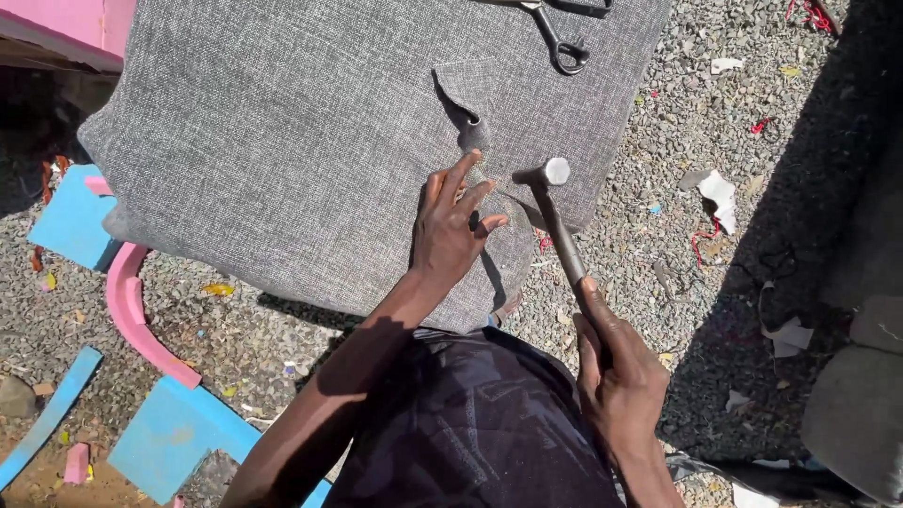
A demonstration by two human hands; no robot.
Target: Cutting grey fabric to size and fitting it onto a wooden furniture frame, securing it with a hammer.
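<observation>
A large panel covered in grey woven fabric [282, 132] lies on the gravel in front of me. My left hand [453, 230] presses flat on the fabric near its lower right corner, fingers spread, beside a folded cut flap [466, 99]. My right hand [616, 372] grips the handle of a metal hammer [555, 212]. The hammer's head hovers just right of my left fingertips, over the fabric's edge.
Dark metal scissors [562, 42] lie on the fabric at the top. Pink [132, 306] and blue [174, 428] painted wooden pieces sit on the gravel at left. Paper scraps and red threads [720, 193] litter the gravel at right. Grey cushions [861, 404] are in shadow at far right.
</observation>
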